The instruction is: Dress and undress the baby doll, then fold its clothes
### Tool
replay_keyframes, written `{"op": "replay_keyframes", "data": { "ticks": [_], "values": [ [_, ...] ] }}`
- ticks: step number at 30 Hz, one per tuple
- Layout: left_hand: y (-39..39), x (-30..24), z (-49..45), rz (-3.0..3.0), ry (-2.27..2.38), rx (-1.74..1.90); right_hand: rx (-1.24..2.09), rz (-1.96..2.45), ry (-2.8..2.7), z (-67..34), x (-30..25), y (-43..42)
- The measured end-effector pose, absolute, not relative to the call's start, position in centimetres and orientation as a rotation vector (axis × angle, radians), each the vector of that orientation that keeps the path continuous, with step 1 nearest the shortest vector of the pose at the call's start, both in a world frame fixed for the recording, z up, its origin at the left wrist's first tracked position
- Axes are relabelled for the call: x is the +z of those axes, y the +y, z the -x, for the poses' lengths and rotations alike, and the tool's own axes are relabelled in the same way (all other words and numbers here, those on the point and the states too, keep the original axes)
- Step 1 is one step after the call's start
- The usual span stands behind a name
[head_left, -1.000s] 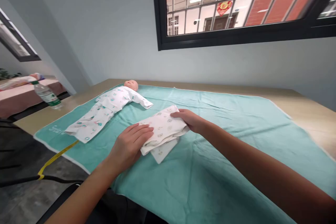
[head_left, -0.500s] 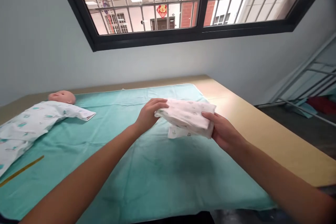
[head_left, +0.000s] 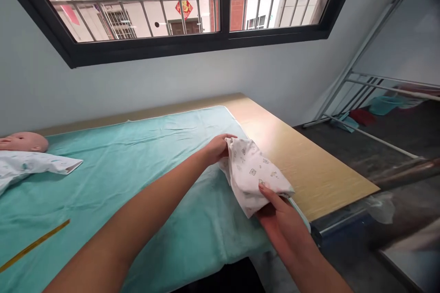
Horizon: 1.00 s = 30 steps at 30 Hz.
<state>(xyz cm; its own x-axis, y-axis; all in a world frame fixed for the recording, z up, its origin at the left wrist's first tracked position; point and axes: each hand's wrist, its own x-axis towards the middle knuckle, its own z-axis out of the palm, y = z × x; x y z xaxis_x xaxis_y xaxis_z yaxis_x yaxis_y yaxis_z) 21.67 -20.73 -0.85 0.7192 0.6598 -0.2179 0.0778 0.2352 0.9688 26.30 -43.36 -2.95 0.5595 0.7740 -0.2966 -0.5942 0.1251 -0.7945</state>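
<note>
A folded white cloth point(head_left: 252, 171) with small printed figures is held between my two hands, over the right part of the teal sheet point(head_left: 165, 146). My left hand point(head_left: 220, 146) pinches its upper left corner, fingers partly hidden behind the fabric. Gripping the lower right edge, my right hand point(head_left: 280, 213) has its thumb on top and the other fingers underneath. I cannot tell whether the cloth is a garment. Away to the left lies a baby doll point(head_left: 29, 142) in a white printed gown point(head_left: 37, 165), cut off by the view's edge.
A yellow strip point(head_left: 36, 245), perhaps a tape measure, lies on the sheet at the lower left. The wooden tabletop point(head_left: 330, 183) shows along the right side. Behind the table are a wall and a barred window point(head_left: 185, 41). A metal rack point(head_left: 371, 139) stands at right.
The view has turned to the right, so the doll sits further left. Both hands have brought the cloth nearer the sheet's right edge and tilted it, with my right hand lower.
</note>
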Motion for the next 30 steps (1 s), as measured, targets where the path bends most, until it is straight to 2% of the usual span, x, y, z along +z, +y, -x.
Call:
{"op": "replay_keyframes", "data": {
  "ticks": [6,9,11,14,18,21,26,30],
  "values": [
    [-21.5,-0.7,-22.6,-1.045,0.747,0.446,1.190,1.077,-0.220,-25.5,-2.5,-46.8],
    [-21.8,-0.9,-22.2,-1.244,0.880,0.556,1.299,1.240,-0.333,-26.0,-2.3,-48.6],
    [-22.6,-1.2,-21.3,-1.586,0.934,0.740,1.266,1.449,-0.540,-26.9,-2.6,-49.8],
    [-24.4,-1.5,-19.1,-2.248,0.641,0.944,0.907,1.747,-0.866,-28.7,-3.1,-50.9],
    [-27.1,-2.0,-16.3,-2.721,-0.036,0.619,0.204,1.924,-0.928,-30.4,-3.0,-50.2],
    [-28.2,-3.4,-15.2,-2.760,-0.146,0.440,-0.117,1.895,-1.130,-30.6,-2.7,-48.5],
    [-28.7,-5.4,-14.8,-2.753,-0.073,0.556,-0.167,1.881,-1.612,-30.2,-3.4,-46.6],
    [-28.7,-5.4,-14.6,-2.809,-0.068,0.690,-0.228,1.890,-1.708,-29.8,-4.7,-46.3]
  ]
}}
